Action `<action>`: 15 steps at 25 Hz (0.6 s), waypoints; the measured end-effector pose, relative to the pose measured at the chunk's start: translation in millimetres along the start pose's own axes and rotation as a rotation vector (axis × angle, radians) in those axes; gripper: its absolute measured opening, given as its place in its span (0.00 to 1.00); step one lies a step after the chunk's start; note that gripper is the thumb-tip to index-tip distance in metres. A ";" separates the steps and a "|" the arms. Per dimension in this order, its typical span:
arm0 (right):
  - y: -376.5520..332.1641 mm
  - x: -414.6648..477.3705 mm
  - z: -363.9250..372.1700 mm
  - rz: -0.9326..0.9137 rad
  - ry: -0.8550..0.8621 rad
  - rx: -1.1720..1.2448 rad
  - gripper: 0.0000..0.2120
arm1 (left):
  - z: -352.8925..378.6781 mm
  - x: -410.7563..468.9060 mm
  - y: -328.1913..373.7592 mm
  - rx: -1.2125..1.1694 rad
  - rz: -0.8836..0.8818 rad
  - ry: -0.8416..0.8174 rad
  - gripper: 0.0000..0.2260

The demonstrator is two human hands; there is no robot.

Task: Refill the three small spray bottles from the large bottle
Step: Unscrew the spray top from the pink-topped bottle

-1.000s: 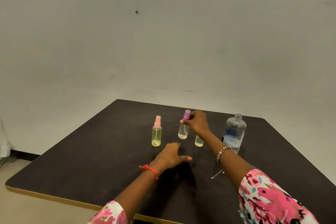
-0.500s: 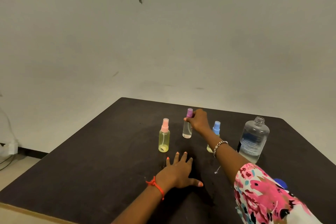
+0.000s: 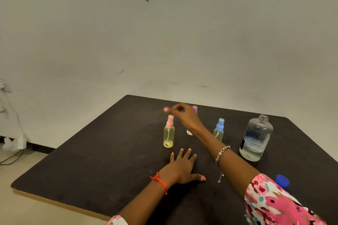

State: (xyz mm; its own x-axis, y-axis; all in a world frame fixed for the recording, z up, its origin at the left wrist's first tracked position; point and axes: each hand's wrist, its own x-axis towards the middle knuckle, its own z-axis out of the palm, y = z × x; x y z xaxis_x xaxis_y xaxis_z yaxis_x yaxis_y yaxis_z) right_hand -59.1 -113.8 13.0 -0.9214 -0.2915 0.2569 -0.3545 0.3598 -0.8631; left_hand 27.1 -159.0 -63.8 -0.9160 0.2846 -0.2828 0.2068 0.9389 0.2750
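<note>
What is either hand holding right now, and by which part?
Nothing. The right hand hovers near the pink-capped bottle, fingers touching nothing; the left hand lies flat on the table.

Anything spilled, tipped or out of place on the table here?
No spill shows. The pink-capped bottle, blue-capped bottle and large bottle stand upright; the large bottle is uncapped, a blue cap lying apart beside the sleeve. The right hand hides most of the purple-capped bottle.

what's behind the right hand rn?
The purple-capped spray bottle stands behind it. Its cap shows above the right hand and its base shows below the wrist. The bottle's body and liquid level are covered.
</note>
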 end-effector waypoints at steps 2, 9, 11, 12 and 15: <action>2.1 -2.6 5.5 0.043 -0.150 -0.226 0.19 | -2.5 -5.2 -4.3 -0.070 0.019 0.029 0.36; -19.1 -22.3 -18.7 0.020 -0.112 -0.249 0.11 | -24.5 -34.0 -8.9 -0.685 -0.124 1.008 0.22; -30.6 -29.1 -32.9 0.006 -0.112 -0.244 0.13 | -35.3 -33.3 -3.2 -0.754 -0.165 1.014 0.27; -36.2 -33.2 -40.6 0.000 -0.126 -0.252 0.13 | -39.8 -34.2 2.1 -0.797 -0.167 1.009 0.26; -49.9 -45.7 -65.0 -0.036 -0.201 -0.298 0.12 | -46.1 -41.5 21.2 -0.839 -0.091 1.008 0.17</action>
State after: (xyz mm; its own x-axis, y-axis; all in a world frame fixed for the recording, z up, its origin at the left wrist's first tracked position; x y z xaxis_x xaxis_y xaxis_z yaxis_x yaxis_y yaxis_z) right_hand -9.6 -60.8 72.6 -0.8684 -0.4663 0.1687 -0.4441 0.5800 -0.6829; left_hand 53.7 -159.8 -3.9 -0.8435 -0.3850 0.3746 0.1904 0.4379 0.8787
